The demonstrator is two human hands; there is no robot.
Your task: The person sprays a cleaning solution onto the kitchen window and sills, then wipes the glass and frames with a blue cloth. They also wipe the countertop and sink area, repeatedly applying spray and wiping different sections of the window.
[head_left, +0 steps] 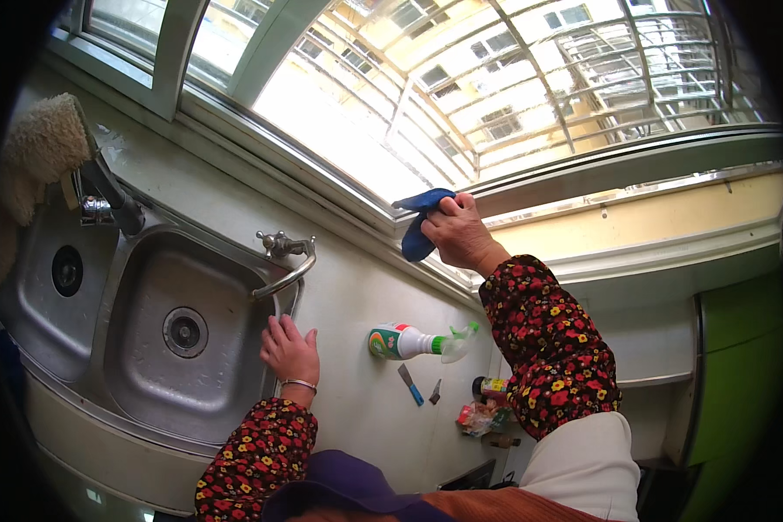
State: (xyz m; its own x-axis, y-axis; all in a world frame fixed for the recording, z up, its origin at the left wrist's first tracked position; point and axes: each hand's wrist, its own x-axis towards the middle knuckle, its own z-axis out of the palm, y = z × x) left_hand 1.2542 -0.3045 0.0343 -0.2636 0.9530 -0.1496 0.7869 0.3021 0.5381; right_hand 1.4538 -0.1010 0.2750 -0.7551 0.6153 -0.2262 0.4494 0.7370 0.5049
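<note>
My right hand [460, 231] grips a folded blue cloth [420, 222] against the corner of the window frame [401, 228], above the counter. Lower left, my left hand [291, 350] rests on the right rim of the stainless steel sink [189, 385], its fingers slightly apart and holding nothing. A curved metal tap [290, 274] stands just above that hand. Between my arms a white spray bottle [401, 342] with a green and clear trigger head stands on the counter. Below it lie a scraper with a blue handle [411, 386] and a small dark blade-like tool [435, 392].
A second tap with a grey spout [120, 202] rises behind the sink, near a fluffy beige cloth [49, 150]. By my right sleeve are a dark-lidded jar [492, 386] and a crumpled plastic packet [479, 417]. Metal window bars [528, 52] stand outside; green cabinet panels [740, 339] are at right.
</note>
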